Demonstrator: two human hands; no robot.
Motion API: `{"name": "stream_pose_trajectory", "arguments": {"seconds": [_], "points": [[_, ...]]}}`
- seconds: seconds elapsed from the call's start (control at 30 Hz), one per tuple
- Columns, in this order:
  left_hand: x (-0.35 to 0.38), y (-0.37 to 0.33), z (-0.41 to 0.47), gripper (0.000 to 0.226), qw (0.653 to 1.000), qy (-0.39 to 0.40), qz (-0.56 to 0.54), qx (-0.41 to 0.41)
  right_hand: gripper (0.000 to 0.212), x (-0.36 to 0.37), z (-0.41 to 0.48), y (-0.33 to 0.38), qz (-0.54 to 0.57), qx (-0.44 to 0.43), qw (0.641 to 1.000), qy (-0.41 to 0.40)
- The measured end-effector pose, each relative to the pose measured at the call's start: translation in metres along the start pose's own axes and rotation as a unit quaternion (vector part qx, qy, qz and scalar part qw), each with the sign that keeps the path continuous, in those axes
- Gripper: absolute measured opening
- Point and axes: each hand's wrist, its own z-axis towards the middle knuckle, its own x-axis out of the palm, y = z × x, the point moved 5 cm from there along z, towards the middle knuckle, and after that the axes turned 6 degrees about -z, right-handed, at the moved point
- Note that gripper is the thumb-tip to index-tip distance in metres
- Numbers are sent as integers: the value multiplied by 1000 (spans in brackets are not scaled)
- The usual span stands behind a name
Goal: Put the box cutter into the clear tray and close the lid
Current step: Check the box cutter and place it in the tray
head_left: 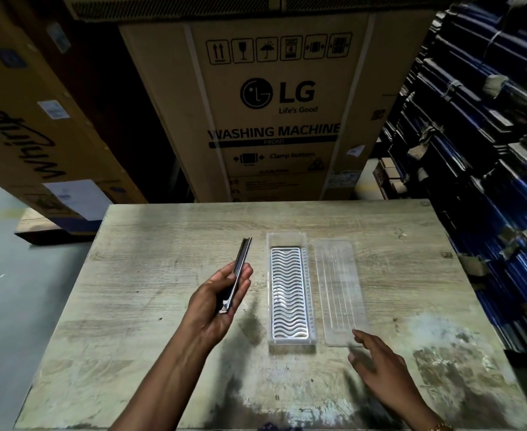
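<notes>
The left hand (215, 303) has its fingers clamped on the box cutter (236, 275), left of the open clear tray (290, 290). The right hand (380, 365), fingers apart, seems to touch the lid (338, 290) lying right of it.

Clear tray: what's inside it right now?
Only a white wavy-ribbed insert lies inside the clear tray. The box cutter is in the left hand, and the lid lies alongside. Anything under the insert is hidden.
</notes>
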Motion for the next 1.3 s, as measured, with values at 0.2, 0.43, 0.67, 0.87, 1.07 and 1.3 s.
{"name": "stream_pose_trajectory", "arguments": {"seconds": [0.2,0.43,0.67,0.87,1.07,1.3], "points": [[3,10,9,28,945,-62,290,136,51,-5,-7,-2,7,16,1000,-5],[12,35,30,19,913,-59,372,155,51,-7,-9,-7,6,19,1000,-2],[14,73,79,26,760,-71,626,160,50,-12,-20,-15,6,38,999,-9],[22,101,107,24,612,-94,769,156,52,-14,-28,-22,-4,63,998,9],[23,107,107,23,559,-84,812,144,55,-14,-22,-26,9,71,997,14],[-9,60,45,16,727,-42,670,143,102,-2,45,4,-28,169,985,6]]}}
